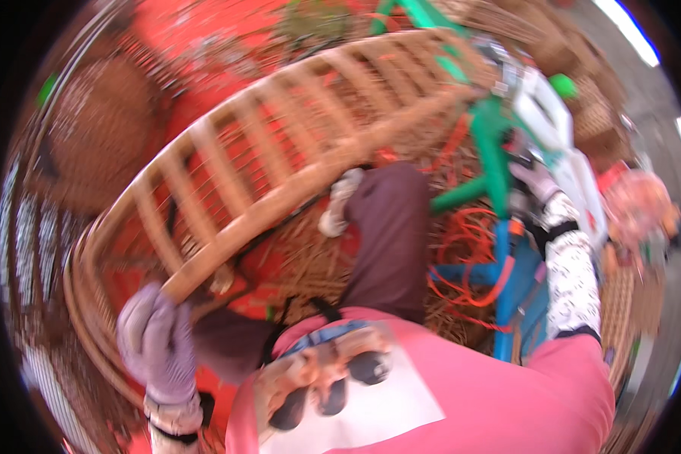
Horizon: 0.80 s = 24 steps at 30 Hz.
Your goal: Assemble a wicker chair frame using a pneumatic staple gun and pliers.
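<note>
Pinching the wooden frame (286,195) at its near-left corner is the left grip (157,337); the right grip (537,181) looks too blurred to tell.

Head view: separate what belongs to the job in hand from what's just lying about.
In hand, it seems:
slatted wooden frame, held by the left hand
dark item at the right hand, too blurred to name

Just lying about, apparently:
straw-coloured scraps
pink bundle, far right
round woven piece, upper left
</note>
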Each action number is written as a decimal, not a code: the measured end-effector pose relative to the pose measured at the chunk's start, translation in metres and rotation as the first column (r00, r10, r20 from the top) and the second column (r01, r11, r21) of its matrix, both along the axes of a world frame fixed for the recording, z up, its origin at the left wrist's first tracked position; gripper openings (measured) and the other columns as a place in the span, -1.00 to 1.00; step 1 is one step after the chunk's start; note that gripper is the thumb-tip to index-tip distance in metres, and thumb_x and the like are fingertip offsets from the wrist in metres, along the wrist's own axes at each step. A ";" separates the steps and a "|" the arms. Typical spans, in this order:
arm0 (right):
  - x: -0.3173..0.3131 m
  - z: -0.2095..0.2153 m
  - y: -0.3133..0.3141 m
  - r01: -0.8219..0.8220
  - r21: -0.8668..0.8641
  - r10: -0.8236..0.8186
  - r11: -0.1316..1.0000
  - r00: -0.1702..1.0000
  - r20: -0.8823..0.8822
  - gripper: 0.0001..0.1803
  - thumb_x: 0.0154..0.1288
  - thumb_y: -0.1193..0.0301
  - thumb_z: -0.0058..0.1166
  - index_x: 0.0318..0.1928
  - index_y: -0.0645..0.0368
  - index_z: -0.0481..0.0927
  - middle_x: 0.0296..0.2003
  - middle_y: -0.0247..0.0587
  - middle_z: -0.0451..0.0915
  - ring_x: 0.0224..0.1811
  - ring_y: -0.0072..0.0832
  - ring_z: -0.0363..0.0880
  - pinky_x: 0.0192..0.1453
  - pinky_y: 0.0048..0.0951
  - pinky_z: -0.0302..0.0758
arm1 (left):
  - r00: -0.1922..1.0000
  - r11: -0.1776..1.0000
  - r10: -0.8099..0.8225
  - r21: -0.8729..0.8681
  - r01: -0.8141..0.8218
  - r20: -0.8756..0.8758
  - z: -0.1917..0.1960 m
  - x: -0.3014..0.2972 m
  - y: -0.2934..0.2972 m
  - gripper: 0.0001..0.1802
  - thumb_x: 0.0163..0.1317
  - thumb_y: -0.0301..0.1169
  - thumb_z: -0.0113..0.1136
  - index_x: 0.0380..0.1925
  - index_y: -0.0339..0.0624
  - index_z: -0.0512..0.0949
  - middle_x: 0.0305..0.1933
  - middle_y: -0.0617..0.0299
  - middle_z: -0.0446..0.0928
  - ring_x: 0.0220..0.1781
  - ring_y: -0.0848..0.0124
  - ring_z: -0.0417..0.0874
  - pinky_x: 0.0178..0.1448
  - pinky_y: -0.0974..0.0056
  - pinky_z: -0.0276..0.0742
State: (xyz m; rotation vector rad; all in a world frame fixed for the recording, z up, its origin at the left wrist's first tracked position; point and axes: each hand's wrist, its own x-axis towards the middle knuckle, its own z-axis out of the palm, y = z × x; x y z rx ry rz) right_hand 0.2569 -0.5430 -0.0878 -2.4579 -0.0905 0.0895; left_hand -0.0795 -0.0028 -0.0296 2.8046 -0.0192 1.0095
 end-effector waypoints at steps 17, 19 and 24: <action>-0.148 0.201 0.197 -0.219 0.523 0.343 0.824 0.927 -0.151 -0.43 -0.13 0.44 0.13 0.00 0.34 0.37 -0.47 -0.24 0.41 -0.53 -0.47 0.47 -0.44 -0.48 0.50 | 0.972 0.986 -0.138 -0.068 0.153 0.191 -0.008 -0.001 0.009 -0.74 -0.17 -0.58 0.37 -0.41 -0.12 0.59 -0.29 0.19 0.51 -0.20 0.18 0.57 -0.10 0.10 0.54; -0.164 0.218 0.245 -0.261 0.368 0.366 0.892 0.896 -0.251 -0.48 -0.10 0.47 0.16 -0.03 0.34 0.42 -0.40 -0.26 0.49 -0.45 -0.49 0.53 -0.39 -0.52 0.48 | 0.963 0.983 -0.150 -0.067 0.168 0.223 -0.013 -0.001 0.011 -0.74 -0.17 -0.57 0.36 -0.39 -0.14 0.57 -0.30 0.20 0.50 -0.22 0.18 0.57 -0.12 0.09 0.55; -0.174 0.209 0.301 -0.793 -0.394 0.842 0.465 0.533 -0.078 -0.66 -0.13 0.45 0.25 -0.32 0.34 0.46 -0.60 -0.26 0.46 -0.61 -0.53 0.47 -0.45 -0.49 0.48 | 0.955 0.979 -0.120 -0.129 0.160 0.273 -0.021 -0.003 0.009 -0.74 -0.18 -0.57 0.36 -0.41 -0.13 0.57 -0.30 0.21 0.47 -0.23 0.19 0.56 -0.14 0.10 0.55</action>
